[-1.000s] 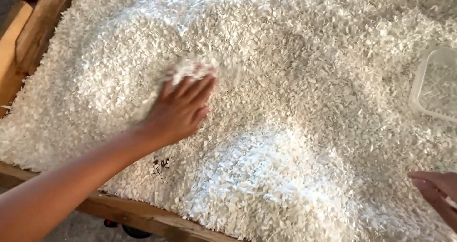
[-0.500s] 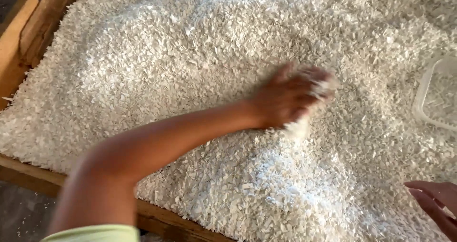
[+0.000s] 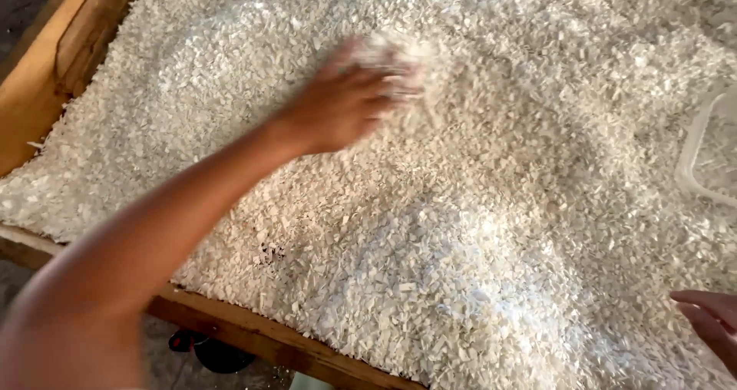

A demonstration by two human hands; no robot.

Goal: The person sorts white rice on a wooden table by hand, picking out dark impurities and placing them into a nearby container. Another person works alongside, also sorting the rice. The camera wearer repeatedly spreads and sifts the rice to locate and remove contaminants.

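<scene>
A thick layer of small white chips (image 3: 476, 229) covers a wooden-framed tray (image 3: 253, 336). My left hand (image 3: 345, 102) reaches across the middle of the layer, palm down, fingers spread and blurred with motion, sweeping through the chips. Some chips lie over its fingertips. My right hand (image 3: 710, 321) shows only partly at the lower right corner, fingers loosely extended above the chips, holding nothing that I can see.
The tray's wooden rim runs along the left side (image 3: 84, 44) and the near edge. A clear plastic container (image 3: 710, 156) sits half sunk in the chips at the right edge. Dark floor and a dark object (image 3: 207, 351) show below the near rim.
My left hand swept from the left-middle of the chips far to the right, then pulled back toward the centre and upward. The right hand stayed at the lower right corner.
</scene>
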